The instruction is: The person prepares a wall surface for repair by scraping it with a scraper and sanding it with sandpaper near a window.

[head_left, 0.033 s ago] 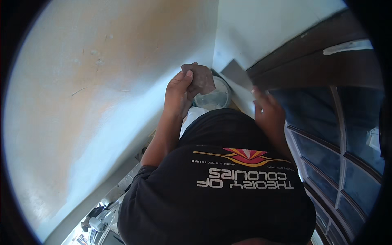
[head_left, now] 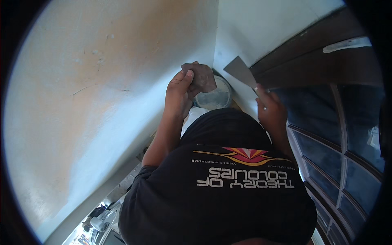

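— Where's the blade?
— Centre right of the frame: the right hand (head_left: 270,109) is clenched on the handle of a putty knife (head_left: 241,72), whose flat grey blade angles up-left against the white wall (head_left: 261,28).
— And the other one?
— Left hand (head_left: 179,92), centre frame, is closed on a grey slab of filler (head_left: 201,76), held right in the wall corner, above a round bucket (head_left: 216,98).
— Room to move?
— Tight. The dark door frame (head_left: 310,57) hems in the right; the broad orange-white wall (head_left: 94,81) spreads across the left.
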